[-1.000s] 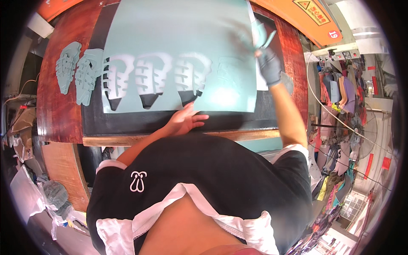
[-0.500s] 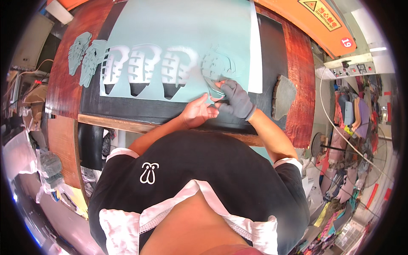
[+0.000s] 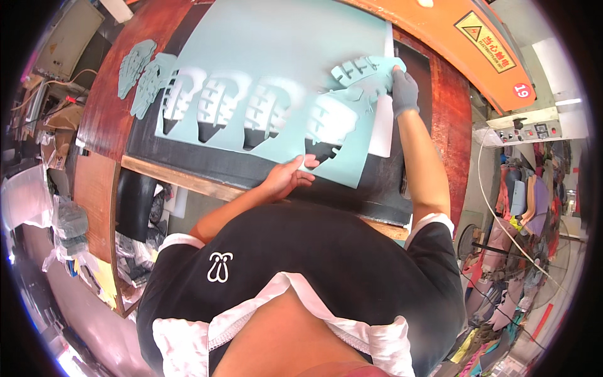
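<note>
In the head view my right hand (image 3: 405, 91), in a grey glove, is closed on a pale green cut-out piece (image 3: 358, 70) with notched edges. The piece is lifted and tilted above the right part of a pale green sheet (image 3: 286, 41); its lower part is blurred. My bare left hand (image 3: 289, 179) is at the sheet's near edge, thumb and fingers apart, touching the edge beside the rightmost hole. Several notched holes form a row along the sheet, with white and black showing through them. At the row's left end lie cut-out pieces (image 3: 146, 85) like the held one.
A black board (image 3: 207, 160) lies under the sheet on a reddish-brown table (image 3: 103, 110). An orange machine part (image 3: 468, 47) with a yellow warning label overhangs the far right. A switch box (image 3: 524, 133) stands right of the table, with piled coloured scraps (image 3: 524, 195) beyond it.
My right hand has moved up and right, lifting the cut-out piece from the sheet and leaving a hole there. My left hand has moved slightly lower, by the sheet's edge.
</note>
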Demonstrator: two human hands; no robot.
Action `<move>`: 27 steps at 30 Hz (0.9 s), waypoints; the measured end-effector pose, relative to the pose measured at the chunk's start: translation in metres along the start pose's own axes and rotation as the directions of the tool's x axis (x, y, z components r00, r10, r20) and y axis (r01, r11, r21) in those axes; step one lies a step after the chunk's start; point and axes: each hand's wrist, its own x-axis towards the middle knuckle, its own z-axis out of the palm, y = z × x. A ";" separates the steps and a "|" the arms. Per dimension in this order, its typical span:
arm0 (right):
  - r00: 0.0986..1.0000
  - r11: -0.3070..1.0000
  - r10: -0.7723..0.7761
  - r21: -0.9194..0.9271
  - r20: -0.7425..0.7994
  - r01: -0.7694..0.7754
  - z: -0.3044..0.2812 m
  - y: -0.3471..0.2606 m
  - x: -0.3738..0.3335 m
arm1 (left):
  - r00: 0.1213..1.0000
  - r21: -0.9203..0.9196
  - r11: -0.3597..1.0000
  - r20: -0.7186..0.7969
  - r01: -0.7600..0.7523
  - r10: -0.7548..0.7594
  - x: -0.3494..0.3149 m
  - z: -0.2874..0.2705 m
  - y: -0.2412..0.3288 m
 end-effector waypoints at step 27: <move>0.946 0.965 -0.253 0.118 0.202 0.233 0.042 -0.065 -0.067 | 0.771 0.814 0.283 0.281 -0.507 0.572 0.034 0.086 0.119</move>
